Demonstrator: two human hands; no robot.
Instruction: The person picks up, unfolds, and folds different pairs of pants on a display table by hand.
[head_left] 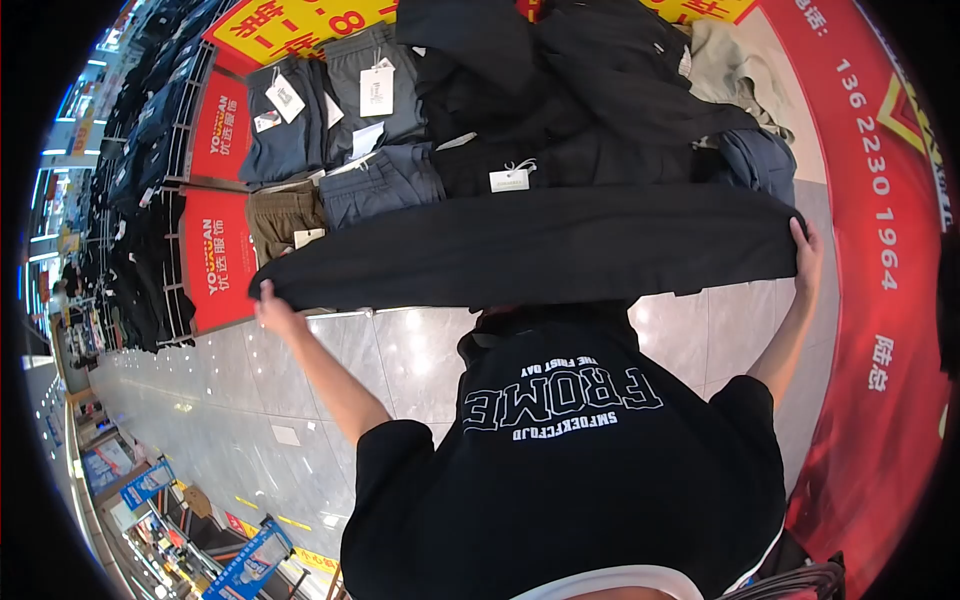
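Observation:
A long black garment (540, 250), looking like folded trousers, is stretched crosswise in front of my body. At its left end my left hand (272, 308) grips the edge, fingers closed on the cloth. The right end is pinched in my right hand (806, 258), the thumb side showing and some fingers hidden behind the fabric. Just beyond the garment lie folded blue-grey trousers (385, 187), brown trousers (283, 216) and black clothing with a white tag (509, 180).
Grey trousers (375, 80) and dark trousers (283, 135) with tags lie farther back, beside a heap of black clothes (600, 75). A red banner (865, 300) stands at the right. Clothes racks (150, 170) are at the left, shopping carts (255, 555) lower left.

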